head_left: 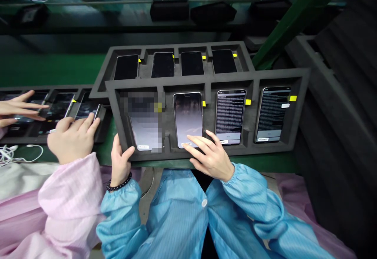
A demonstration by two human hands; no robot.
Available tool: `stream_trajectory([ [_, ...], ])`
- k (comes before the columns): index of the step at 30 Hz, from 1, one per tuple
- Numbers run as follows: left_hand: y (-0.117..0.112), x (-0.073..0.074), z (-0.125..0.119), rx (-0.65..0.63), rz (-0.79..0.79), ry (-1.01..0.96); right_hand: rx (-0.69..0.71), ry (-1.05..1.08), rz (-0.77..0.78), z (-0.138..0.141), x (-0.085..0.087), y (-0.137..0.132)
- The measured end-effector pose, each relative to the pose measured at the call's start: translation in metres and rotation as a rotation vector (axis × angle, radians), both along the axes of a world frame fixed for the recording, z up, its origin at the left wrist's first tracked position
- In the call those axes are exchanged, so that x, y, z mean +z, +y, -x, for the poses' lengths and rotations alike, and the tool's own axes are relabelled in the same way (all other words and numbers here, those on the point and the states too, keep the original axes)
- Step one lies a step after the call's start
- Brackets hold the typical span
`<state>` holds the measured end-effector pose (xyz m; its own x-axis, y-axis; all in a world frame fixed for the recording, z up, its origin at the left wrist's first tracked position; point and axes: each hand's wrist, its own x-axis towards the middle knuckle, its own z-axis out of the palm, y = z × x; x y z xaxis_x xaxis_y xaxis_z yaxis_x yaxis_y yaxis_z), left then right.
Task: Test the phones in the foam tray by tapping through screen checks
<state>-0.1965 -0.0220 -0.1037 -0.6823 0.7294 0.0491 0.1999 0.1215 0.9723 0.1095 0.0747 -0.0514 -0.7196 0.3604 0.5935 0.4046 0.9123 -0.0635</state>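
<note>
A black foam tray (185,156) is tilted up in front of me, with a smartphone in each compartment. My left hand (121,162), a dark beaded bracelet at its wrist, grips the tray's lower left corner, thumb on the front rim. Fingers spread, my right hand (210,155) reaches over the lower part of the second smartphone (188,117), fingertips at its white label. To the right, a third smartphone (230,117) and a fourth smartphone (272,113) show lines of text. The leftmost smartphone (144,133) is lit and partly blurred. Yellow stickers mark the phones' sides.
Behind stands another foam tray (176,47) with dark-screened phones. On the left, a co-worker's hands (73,137) in pink sleeves work over a further tray (101,133). White earphone wires (13,155) lie nearby. A green post (294,19) slants at right, beside stacked black trays (338,94).
</note>
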Motion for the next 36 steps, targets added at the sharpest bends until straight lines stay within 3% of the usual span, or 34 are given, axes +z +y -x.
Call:
stream_trajectory([
  [8,0.002,0.005,-0.008,-0.049,-0.061,0.117,0.002,0.006,0.004,0.002,0.001,-0.001],
  [12,0.008,0.017,-0.028,0.113,-0.271,0.425,0.069,0.143,0.019,-0.006,0.009,0.004],
  [15,0.013,0.027,-0.044,0.195,-0.403,0.698,-0.02,0.239,0.015,-0.015,0.017,0.013],
  [19,0.019,0.031,-0.053,0.001,-0.317,0.924,-0.228,0.253,-0.035,-0.019,0.017,0.023],
  [22,0.022,0.03,-0.054,-0.125,-0.23,1.02,-0.296,0.178,-0.058,-0.016,0.012,0.024],
  [27,0.024,0.03,-0.054,-0.142,-0.168,1.018,-0.331,0.055,0.039,-0.01,0.011,0.025],
  [29,0.024,0.032,-0.056,-0.149,-0.11,0.977,-0.314,0.117,0.057,-0.014,0.012,0.025],
  [31,0.024,0.034,-0.058,-0.08,-0.126,0.896,-0.33,0.226,0.053,-0.025,0.014,0.023],
  [33,0.021,0.035,-0.057,0.066,-0.193,0.798,-0.446,0.34,0.053,-0.043,0.017,0.02],
  [36,0.012,0.029,-0.048,0.252,-0.226,0.649,-0.76,0.531,0.077,-0.08,0.016,0.01],
])
